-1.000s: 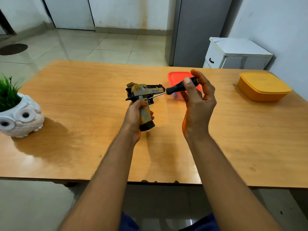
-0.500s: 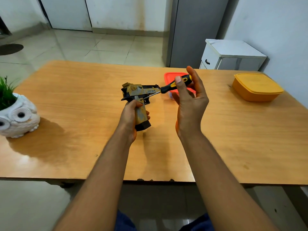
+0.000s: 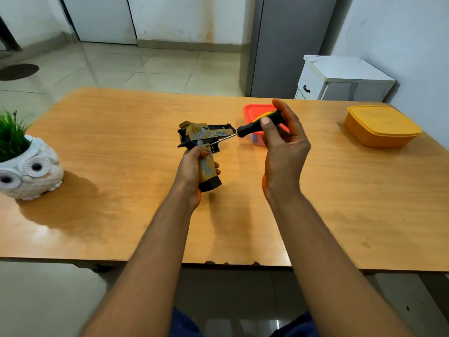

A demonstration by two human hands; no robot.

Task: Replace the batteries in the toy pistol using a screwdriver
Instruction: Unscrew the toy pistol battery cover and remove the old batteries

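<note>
Left hand [image 3: 192, 173] grips the toy pistol [image 3: 202, 139]; right hand [image 3: 283, 152] pinches the screwdriver [image 3: 252, 126] against it

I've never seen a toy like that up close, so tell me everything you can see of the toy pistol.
The toy pistol looks plastic, gold-tan with black trim, small print on its slide. It is held above the wooden table, grip down, barrel pointing right. The left hand grips its handle. The screwdriver, pinched in the right hand, has its metal tip against the frame near the trigger.
</note>
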